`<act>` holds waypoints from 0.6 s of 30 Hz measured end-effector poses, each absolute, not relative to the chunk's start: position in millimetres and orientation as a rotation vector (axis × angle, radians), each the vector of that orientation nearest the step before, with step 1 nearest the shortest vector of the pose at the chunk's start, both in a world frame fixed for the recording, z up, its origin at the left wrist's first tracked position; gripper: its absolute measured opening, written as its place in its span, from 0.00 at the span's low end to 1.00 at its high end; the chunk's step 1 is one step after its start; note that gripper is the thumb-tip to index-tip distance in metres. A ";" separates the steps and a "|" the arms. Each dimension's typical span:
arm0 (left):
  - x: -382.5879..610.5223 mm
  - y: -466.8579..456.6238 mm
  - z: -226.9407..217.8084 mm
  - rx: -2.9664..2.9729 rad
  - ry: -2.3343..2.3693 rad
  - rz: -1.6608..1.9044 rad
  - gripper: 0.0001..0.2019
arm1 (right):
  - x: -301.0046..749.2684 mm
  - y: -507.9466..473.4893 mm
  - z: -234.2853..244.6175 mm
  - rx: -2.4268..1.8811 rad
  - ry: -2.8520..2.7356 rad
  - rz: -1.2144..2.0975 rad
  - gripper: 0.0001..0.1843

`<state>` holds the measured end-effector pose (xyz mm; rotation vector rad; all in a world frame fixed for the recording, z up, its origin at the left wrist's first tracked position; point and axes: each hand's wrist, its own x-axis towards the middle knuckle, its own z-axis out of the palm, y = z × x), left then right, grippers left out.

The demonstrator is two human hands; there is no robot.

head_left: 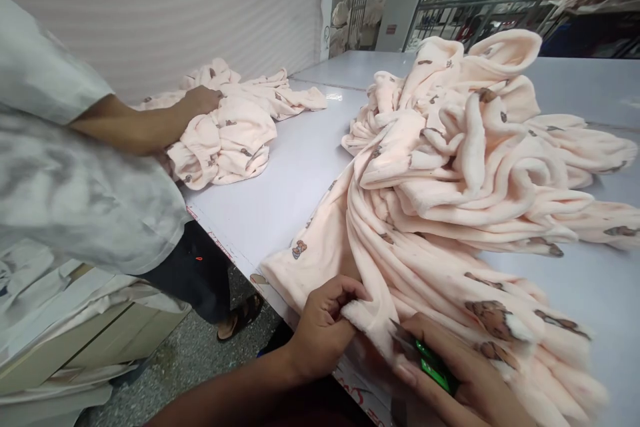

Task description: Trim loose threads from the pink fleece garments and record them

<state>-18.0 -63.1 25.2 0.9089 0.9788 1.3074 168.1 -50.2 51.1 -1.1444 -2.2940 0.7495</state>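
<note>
A heap of pale pink plush fabric (440,193) with small brown bear prints lies at the near edge of the table. My left hand (325,327) pinches an edge of this fabric between thumb and fingers. Close by on the right, my right hand (450,367) is closed around green-handled thread snips (434,363). Their pointed metal blades rest against the fabric, just right of my left hand. Part of the snips is hidden in my palm, and my fingers also touch the cloth.
A co-worker in a grey-white shirt (75,173) stands on the left, one hand (203,100) on a smaller pink pile (225,140). Boxes with cloth (90,333) stand lower left. The white table (295,167) runs back towards metal racks (480,0).
</note>
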 end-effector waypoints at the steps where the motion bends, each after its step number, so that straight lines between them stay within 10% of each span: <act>1: -17.3 -62.7 25.1 0.911 0.980 1.305 0.07 | 166.8 -50.8 49.7 -1.150 -2.284 0.708 0.13; 18: -18.2 -61.5 33.0 0.944 0.958 1.248 0.10 | 160.3 -47.9 50.6 -1.220 -2.335 1.078 0.14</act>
